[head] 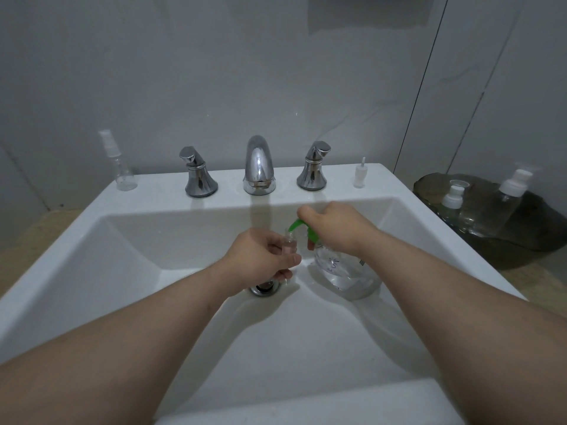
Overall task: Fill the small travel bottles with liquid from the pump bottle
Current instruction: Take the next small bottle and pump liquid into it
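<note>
Where the sink's back ledge meets the wall at the far left, a clear spray bottle (122, 171) stands capped, well apart from the work. Moving right, the left hand (260, 259) grips a small travel bottle (289, 243) between thumb and curled fingers. It holds the bottle upright above the drain (264, 287) inside the sink (129, 240), with the open neck just under the spout of the green pump head (297, 224). How full the bottle is cannot be told.

It looks light, thin-walled and slippery if wet, so a hold round the body below the neck, as here, seems right. A hard squeeze would likely dent it or push liquid out.

Beside it, the pump bottle (340, 271) rests on the sink floor, clear and partly full, probably heavy enough to stay put. The right hand (336, 227) is clasped over the pump head, fingers curled around it. Pressing straight down should stop the base sliding on the glazed basin.

Further right, a white sprayer top (359, 174) stands on the ledge, and 2 white-capped bottles (511, 191) sit in a dark bowl (521, 250).
</note>
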